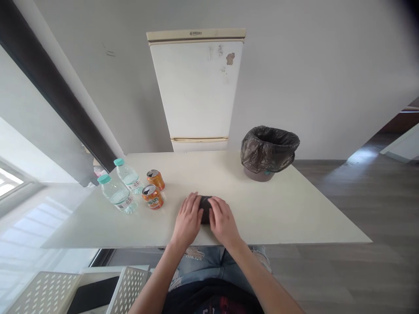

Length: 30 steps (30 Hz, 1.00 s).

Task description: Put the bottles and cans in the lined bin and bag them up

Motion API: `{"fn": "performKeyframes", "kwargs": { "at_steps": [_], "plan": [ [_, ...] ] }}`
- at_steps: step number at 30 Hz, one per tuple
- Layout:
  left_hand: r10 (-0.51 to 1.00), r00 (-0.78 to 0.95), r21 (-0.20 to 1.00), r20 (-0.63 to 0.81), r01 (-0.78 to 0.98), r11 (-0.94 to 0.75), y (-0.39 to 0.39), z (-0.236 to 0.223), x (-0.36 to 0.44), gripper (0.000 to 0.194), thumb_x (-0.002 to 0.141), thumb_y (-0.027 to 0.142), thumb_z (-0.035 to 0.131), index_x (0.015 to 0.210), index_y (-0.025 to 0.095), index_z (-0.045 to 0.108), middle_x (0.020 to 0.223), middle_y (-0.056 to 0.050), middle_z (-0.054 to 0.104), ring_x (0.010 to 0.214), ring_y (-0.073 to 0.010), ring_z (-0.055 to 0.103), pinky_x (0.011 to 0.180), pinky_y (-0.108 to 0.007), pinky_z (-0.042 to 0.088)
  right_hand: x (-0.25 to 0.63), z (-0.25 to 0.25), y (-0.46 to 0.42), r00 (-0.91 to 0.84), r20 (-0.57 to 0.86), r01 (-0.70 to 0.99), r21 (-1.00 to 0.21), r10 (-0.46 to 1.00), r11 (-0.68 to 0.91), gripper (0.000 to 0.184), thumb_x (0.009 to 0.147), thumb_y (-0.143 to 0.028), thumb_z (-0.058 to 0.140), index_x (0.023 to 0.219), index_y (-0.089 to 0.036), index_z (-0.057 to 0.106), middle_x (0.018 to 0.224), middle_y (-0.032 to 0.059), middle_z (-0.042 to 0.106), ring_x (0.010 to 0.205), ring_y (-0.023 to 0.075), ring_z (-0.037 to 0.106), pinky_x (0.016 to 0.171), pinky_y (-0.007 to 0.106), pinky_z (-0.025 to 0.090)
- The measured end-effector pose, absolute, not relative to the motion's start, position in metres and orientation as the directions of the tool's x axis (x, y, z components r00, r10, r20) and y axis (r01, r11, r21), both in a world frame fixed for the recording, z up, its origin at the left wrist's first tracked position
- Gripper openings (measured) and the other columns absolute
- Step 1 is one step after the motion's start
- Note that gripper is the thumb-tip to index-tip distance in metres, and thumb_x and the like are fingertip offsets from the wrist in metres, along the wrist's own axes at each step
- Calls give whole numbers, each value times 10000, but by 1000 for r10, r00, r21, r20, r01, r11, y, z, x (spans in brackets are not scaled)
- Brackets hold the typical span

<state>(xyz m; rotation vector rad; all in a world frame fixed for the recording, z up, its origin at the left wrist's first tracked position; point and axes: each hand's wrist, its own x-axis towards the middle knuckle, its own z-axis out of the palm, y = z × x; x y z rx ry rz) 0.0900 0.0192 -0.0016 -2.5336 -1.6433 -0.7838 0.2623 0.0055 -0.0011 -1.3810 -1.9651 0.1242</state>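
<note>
A small black roll (pixel 205 210), which looks like rolled-up plastic bags, lies on the table near its front edge. My left hand (pixel 188 217) curls over its left end, fingers together and pointing away from me. From the other side my right hand (pixel 224 218) covers the right end in the same way. Only the middle strip of the roll shows between my thumbs; both ends are hidden under my fingers.
Left on the white table (pixel 294 218) stand two orange cans (pixel 152 197) and two clear bottles (pixel 118 195) with green caps. At the back right is a bin (pixel 258 174) lined with a black bag (pixel 270 150). A fridge (pixel 198 87) stands behind; a white perforated basket (pixel 129 290) sits lower left.
</note>
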Motion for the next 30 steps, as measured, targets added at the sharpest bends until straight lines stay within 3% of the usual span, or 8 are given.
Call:
{"fn": "performKeyframes", "kwargs": {
  "at_steps": [2, 6, 12, 30],
  "plan": [
    [814, 463, 200, 351, 812, -548, 21, -9, 88, 562, 1083, 255, 314, 1633, 143, 349, 1672, -158, 418, 1596, -271, 308, 1272, -496, 310, 261, 2, 9, -317, 438, 774, -394, 842, 496, 508, 1071, -229, 296, 1524, -137, 505, 1615, 150, 474, 1521, 273, 404, 1266, 465, 346],
    [849, 480, 126, 223, 849, -513, 28, -29, 85, 636, 1044, 225, 349, 1673, 141, 294, 1689, -163, 387, 1614, -307, 265, 1279, -566, 286, 257, -6, 21, -417, 267, 810, -325, 869, 489, 601, 1096, -341, 312, 1648, -106, 349, 1734, 121, 286, 1617, 281, 234, 1312, 517, 253],
    [879, 428, 116, 209, 882, -457, 28, -33, 86, 612, 1053, 244, 352, 1660, 166, 339, 1716, -148, 335, 1615, -324, 258, 1282, -596, 267, 255, -18, 25, -366, 230, 853, -303, 902, 424, 597, 1121, -401, 236, 1643, -149, 381, 1715, 108, 322, 1609, 265, 270, 1315, 538, 216],
    [884, 416, 116, 214, 888, -445, 24, -29, 87, 613, 1035, 220, 375, 1644, 145, 362, 1723, -134, 323, 1613, -319, 260, 1293, -581, 254, 255, -22, 25, -382, 237, 850, -289, 893, 440, 591, 1118, -370, 249, 1634, -121, 396, 1701, 112, 350, 1602, 246, 289, 1329, 513, 201]
  ]
}}
